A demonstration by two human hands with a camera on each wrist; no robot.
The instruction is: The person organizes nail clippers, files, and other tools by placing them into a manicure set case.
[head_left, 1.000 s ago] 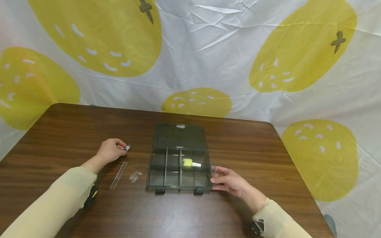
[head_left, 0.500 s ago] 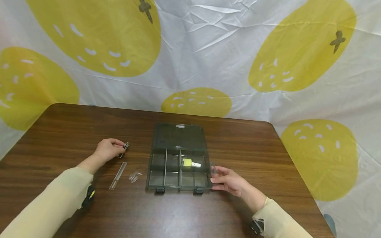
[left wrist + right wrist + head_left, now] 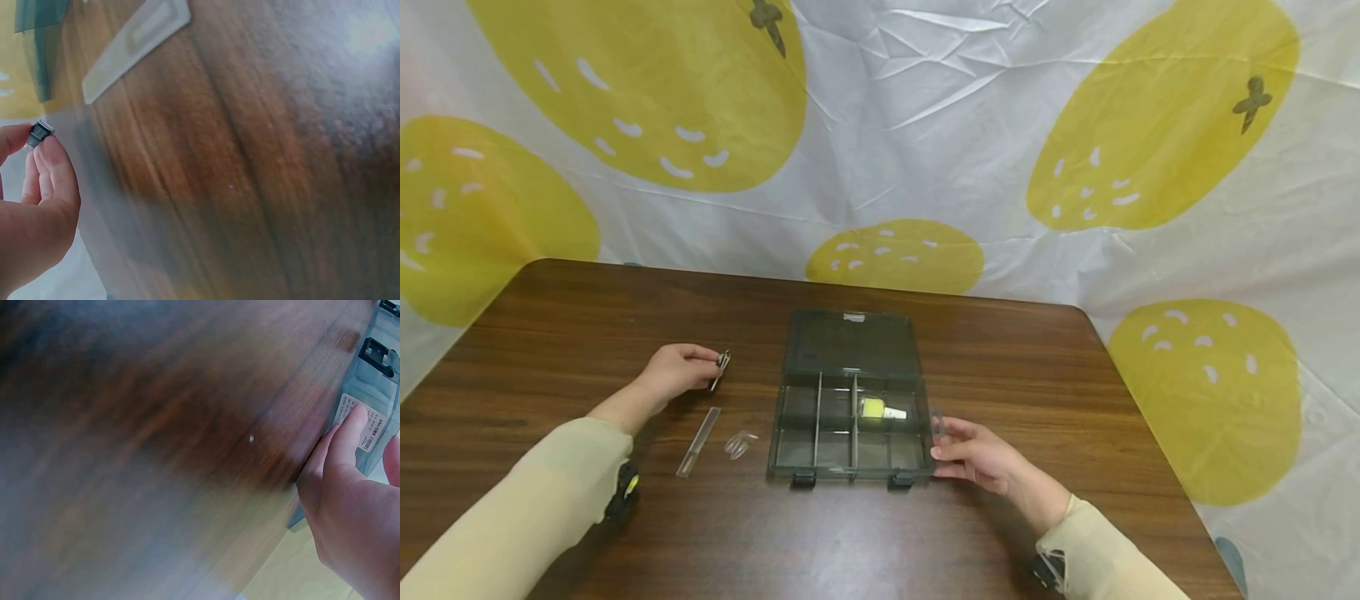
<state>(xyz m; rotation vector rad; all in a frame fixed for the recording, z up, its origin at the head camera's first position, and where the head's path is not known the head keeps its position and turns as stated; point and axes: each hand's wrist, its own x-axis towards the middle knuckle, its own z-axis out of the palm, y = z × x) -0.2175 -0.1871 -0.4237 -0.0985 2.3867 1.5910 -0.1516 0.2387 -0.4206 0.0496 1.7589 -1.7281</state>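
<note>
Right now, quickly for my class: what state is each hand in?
Left hand: closed, pinching a small dark-and-silver object.
Right hand: open, touching the grey box.

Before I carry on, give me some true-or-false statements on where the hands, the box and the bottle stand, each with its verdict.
1. The left hand pinches a small black-and-silver item. True.
2. A white-capped yellow bottle lies inside the divided box. True.
3. The box is closed. False: its lid lies open.
4. The right hand touches the box's side. True.
5. The left hand touches the bottle. False: it is well apart from it.
</note>
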